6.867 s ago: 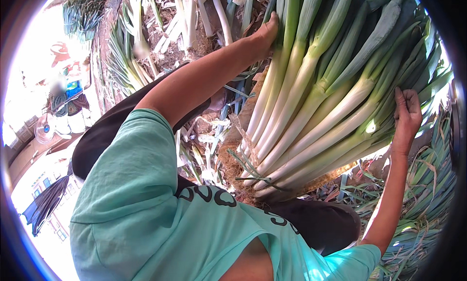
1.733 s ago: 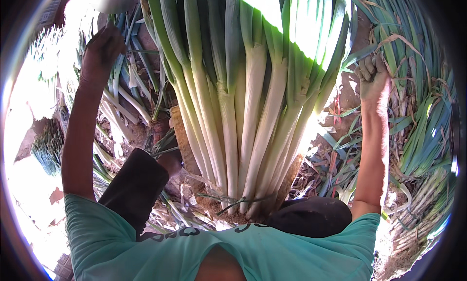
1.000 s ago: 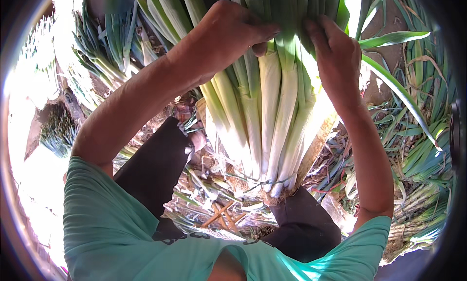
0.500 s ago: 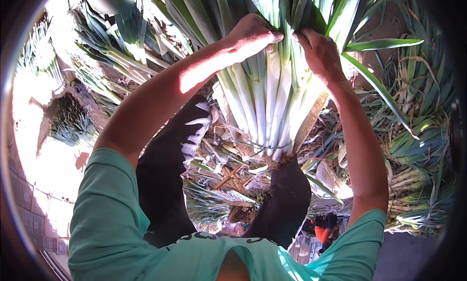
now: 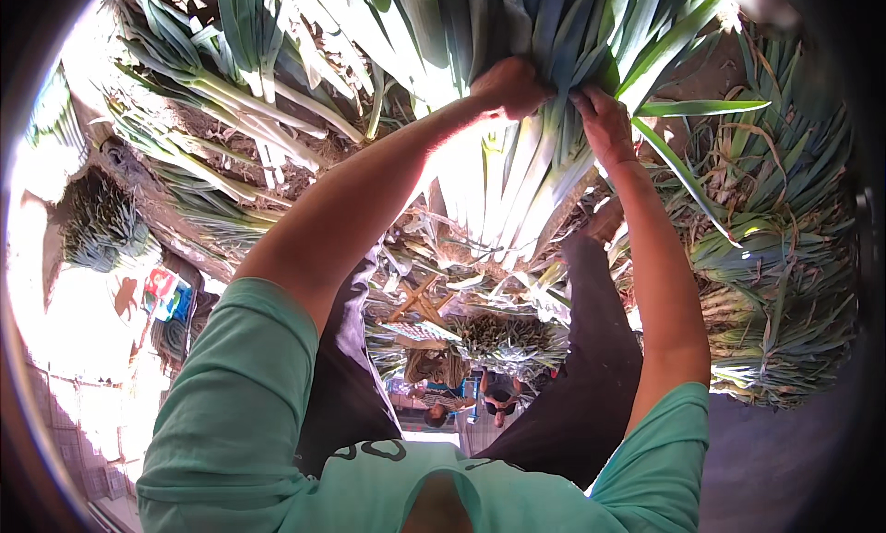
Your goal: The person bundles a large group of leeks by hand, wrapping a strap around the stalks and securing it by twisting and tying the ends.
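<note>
A thick bundle of leeks [image 5: 517,178] stands in front of me, white stalks towards me and broad green leaves [image 5: 554,35] fanning away. Over its upper part, where white turns green, my two hands come close together. My left hand [image 5: 515,88] is closed and in shade against the leaves. From the other side my right hand [image 5: 604,127] is closed too, its fingertips pressed to the leaves beside the left hand. Whatever the fingertips pinch is hidden. One long bent leaf [image 5: 688,178] sticks out past my right wrist. The root ends rest near the ground between my legs.
Loose leeks [image 5: 249,108] lie at the far left. More leek bundles [image 5: 775,256] are heaped along the right. A small wooden folding stool [image 5: 415,298] stands between my legs, amid leaf scraps. Other people [image 5: 498,395] are beyond it. At left is a red-and-blue package [image 5: 166,293].
Both hands have come closer together on the leaves; the left has turned and moved slightly right. My view has shifted, and my legs are wider apart in it.
</note>
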Available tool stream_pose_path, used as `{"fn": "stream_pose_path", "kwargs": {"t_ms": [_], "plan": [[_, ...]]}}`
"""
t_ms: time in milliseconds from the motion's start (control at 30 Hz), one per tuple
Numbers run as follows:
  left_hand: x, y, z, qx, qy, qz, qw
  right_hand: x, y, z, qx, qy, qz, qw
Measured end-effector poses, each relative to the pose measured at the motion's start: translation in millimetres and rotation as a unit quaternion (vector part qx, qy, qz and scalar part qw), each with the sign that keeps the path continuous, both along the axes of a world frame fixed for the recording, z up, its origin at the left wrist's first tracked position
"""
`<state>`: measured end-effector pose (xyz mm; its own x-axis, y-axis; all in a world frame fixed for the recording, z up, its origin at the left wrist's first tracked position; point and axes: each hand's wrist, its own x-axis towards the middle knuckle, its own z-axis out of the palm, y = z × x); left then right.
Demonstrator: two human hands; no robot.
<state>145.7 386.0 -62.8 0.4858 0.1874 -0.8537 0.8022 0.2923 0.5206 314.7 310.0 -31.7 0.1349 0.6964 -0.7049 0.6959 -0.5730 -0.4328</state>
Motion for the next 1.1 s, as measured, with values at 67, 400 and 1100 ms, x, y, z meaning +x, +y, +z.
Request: {"fn": "stream_pose_path", "kwargs": {"t_ms": [67, 400, 1100], "plan": [[4, 6, 18, -0.025, 0.059, 0.055, 0.996, 5, -6, -6, 0.039, 0.038, 0.004, 0.998], [-6, -32, 77, 0.103, 0.176, 0.124, 0.971, 42, -16, 14, 0.028, 0.182, 0.106, 0.977], [124, -82, 175, 0.101, 0.352, -0.026, 0.93, 160, -78, -10, -0.002, 0.352, -0.282, 0.893]]}}
